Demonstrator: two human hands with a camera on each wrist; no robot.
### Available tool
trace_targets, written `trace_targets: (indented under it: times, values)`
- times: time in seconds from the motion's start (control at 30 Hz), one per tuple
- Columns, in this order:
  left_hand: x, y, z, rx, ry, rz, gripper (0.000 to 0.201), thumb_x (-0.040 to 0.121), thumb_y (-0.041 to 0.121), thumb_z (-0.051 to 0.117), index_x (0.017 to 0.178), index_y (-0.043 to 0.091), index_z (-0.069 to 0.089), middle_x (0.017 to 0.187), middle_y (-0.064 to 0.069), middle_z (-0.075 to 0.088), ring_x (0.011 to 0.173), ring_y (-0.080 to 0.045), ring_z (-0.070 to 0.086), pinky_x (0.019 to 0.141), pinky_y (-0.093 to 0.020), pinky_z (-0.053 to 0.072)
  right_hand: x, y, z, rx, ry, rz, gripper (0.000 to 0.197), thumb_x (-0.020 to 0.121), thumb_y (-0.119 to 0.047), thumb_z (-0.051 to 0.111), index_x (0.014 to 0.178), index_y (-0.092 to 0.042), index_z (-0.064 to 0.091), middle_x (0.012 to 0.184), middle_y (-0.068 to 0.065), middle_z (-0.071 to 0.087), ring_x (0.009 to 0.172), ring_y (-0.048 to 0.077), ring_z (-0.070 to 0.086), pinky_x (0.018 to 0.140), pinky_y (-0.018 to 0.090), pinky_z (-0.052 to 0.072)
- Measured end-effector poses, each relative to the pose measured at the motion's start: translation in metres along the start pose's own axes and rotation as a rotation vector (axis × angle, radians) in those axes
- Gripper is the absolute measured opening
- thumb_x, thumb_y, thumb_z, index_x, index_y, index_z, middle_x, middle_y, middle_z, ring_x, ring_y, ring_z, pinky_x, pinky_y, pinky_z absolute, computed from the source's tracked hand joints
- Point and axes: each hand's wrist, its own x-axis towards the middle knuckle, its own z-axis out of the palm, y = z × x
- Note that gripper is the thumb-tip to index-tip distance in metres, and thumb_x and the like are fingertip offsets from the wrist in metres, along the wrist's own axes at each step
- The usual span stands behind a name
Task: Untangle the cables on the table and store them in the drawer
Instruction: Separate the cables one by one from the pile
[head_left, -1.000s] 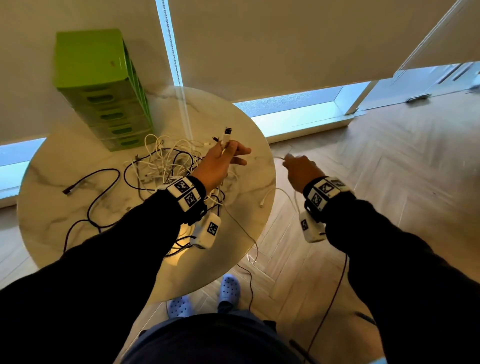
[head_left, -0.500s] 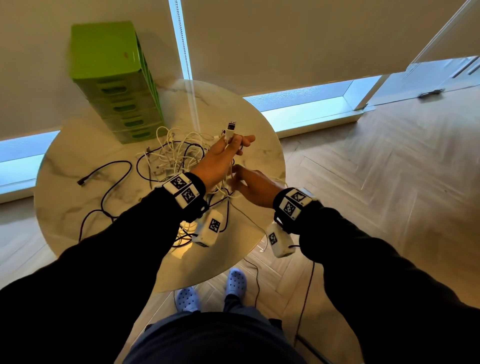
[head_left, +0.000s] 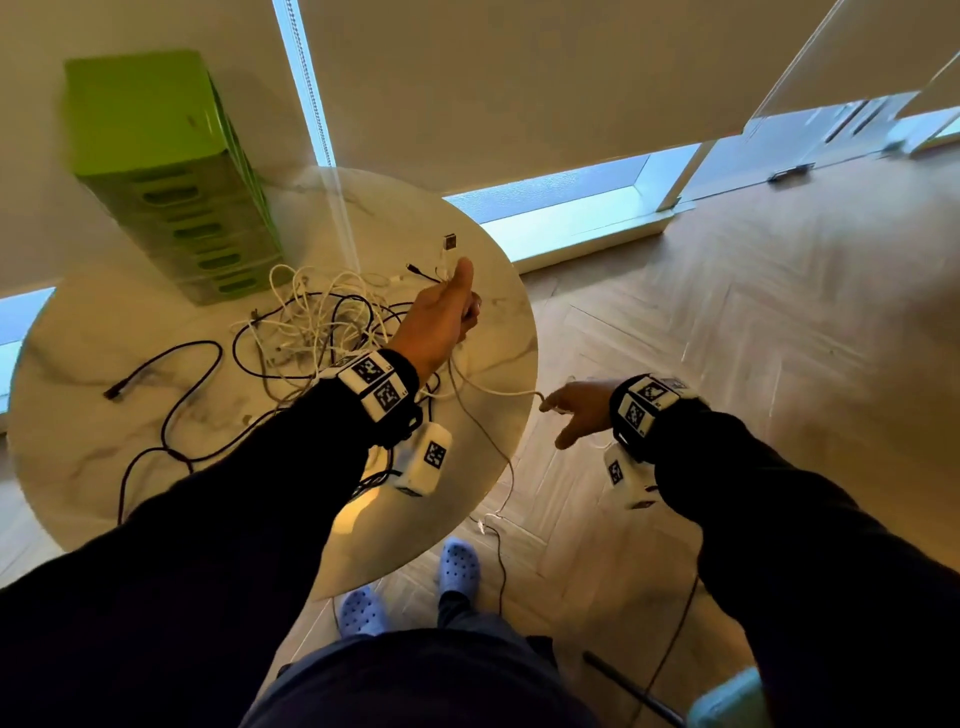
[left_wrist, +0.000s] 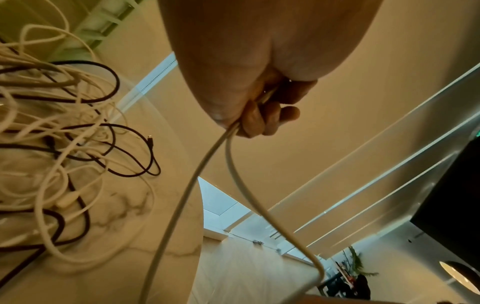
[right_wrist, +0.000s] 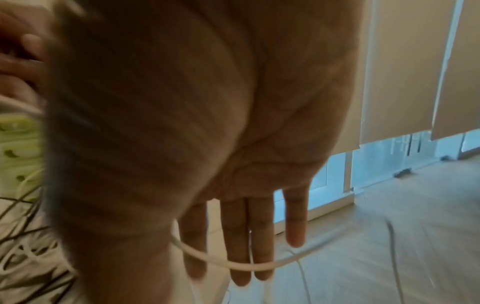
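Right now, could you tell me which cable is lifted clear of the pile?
The white USB cable: left hand grips it, while the others lie tangled on the table.

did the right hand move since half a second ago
Yes. The right hand has swung out past the table edge, over the floor, away from the left hand.

Your left hand (head_left: 441, 317) is raised over the worktop (head_left: 93, 457); your right hand (head_left: 582, 410) lies beyond the worktop's edge, above the floor (head_left: 727, 291). The cable tangle (head_left: 311, 322) rests on the worktop left of your left hand, with the drawer unit (head_left: 171, 171) behind it. One cable (head_left: 498, 393) spans between both hands.
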Motion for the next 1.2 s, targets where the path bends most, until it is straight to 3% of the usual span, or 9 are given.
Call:
trace_targets:
  times: [0.13,0.27,0.33,0.43,0.53,0.67,0.8,0.97,1.2]
  values:
    - [-0.002,0.004,0.013,-0.058,-0.125,-0.029,0.054,0.104,0.053,0.035,0.061,0.022,0.035,0.068,-0.004,0.042,0.052,-0.01,0.031,0.056,-0.028,0.023,-0.011,-0.019,-0.003,0.317,0.275,-0.249,0.12,0.067,-0.054,0.085,0.158,-0.027,0.013,0.162,0.001,0.024,0.145,0.02,0.029,0.116,0.037,0.027]
    - [-0.002,0.011,0.026,-0.086,-0.301,-0.037,0.057,0.097,0.062,0.04,0.055,0.023,0.039,0.069,-0.001,0.044,0.06,-0.013,0.034,0.06,-0.03,0.027,-0.009,-0.061,-0.016,0.447,0.305,-0.381,0.08,0.079,-0.057,0.074,0.146,-0.023,0.043,0.148,-0.003,0.048,0.131,0.017,0.047,0.111,0.031,0.033]
    - [-0.002,0.016,0.025,-0.102,-0.354,-0.028,0.056,0.096,0.061,0.039,0.055,0.024,0.038,0.066,-0.001,0.042,0.063,-0.015,0.033,0.061,-0.03,0.028,-0.001,-0.071,-0.011,0.409,0.169,-0.389,0.047,0.091,-0.06,0.056,0.116,-0.021,0.068,0.117,-0.004,0.07,0.108,0.013,0.061,0.107,0.034,0.041]
    - [0.0,0.023,0.008,-0.215,-0.359,-0.077,0.056,0.107,0.044,0.033,0.057,0.019,0.035,0.058,0.001,0.041,0.059,-0.017,0.043,0.069,-0.032,0.038,0.007,-0.06,-0.004,0.396,0.135,-0.266,0.06,0.1,-0.059,0.034,0.079,-0.012,0.065,0.075,0.0,0.068,0.075,0.017,0.063,0.083,0.03,0.046]
    - [-0.003,0.021,-0.008,-0.262,-0.366,-0.122,0.052,0.109,0.036,0.03,0.062,0.017,0.035,0.055,0.002,0.039,0.065,-0.019,0.056,0.086,-0.036,0.047,0.013,-0.024,-0.012,0.038,0.492,-0.154,0.055,0.104,-0.053,0.025,0.093,-0.012,0.06,0.078,0.01,0.06,0.071,0.028,0.056,0.066,0.033,0.042]
    - [0.0,0.011,-0.017,-0.456,-0.206,-0.046,0.038,0.108,0.036,0.035,0.075,0.018,0.036,0.06,0.007,0.034,0.062,-0.015,0.047,0.081,-0.032,0.046,0.006,-0.002,-0.027,0.205,0.851,-0.221,0.035,0.097,-0.053,0.048,0.088,-0.019,0.041,0.076,0.003,0.058,0.066,0.029,0.054,0.06,0.032,0.04]
    - [0.013,0.026,-0.033,-0.666,0.004,0.034,0.031,0.104,0.047,0.036,0.084,0.024,0.034,0.066,0.006,0.031,0.058,-0.012,0.032,0.069,-0.031,0.041,-0.007,-0.023,-0.021,0.306,0.647,-0.405,0.031,0.104,-0.049,0.036,0.099,-0.018,0.043,0.087,0.003,0.061,0.075,0.025,0.058,0.069,0.034,0.046]
    - [0.015,0.031,-0.052,-0.641,0.028,0.022,0.036,0.104,0.052,0.034,0.077,0.028,0.037,0.068,0.008,0.029,0.058,-0.011,0.025,0.06,-0.027,0.027,0.005,-0.069,0.008,0.405,0.355,-0.525,0.034,0.106,-0.048,0.026,0.1,-0.03,0.055,0.103,-0.003,0.063,0.094,0.016,0.058,0.088,0.035,0.046]
    - [0.002,0.0,-0.081,-0.257,0.002,0.102,0.035,0.109,0.036,0.033,0.081,0.02,0.049,0.066,0.006,0.052,0.065,-0.013,0.046,0.068,-0.03,0.034,0.022,-0.12,-0.01,0.687,0.13,-0.529,0.029,0.102,-0.025,0.048,0.131,-0.022,0.049,0.084,0.008,0.061,0.073,0.021,0.059,0.07,0.034,0.047]
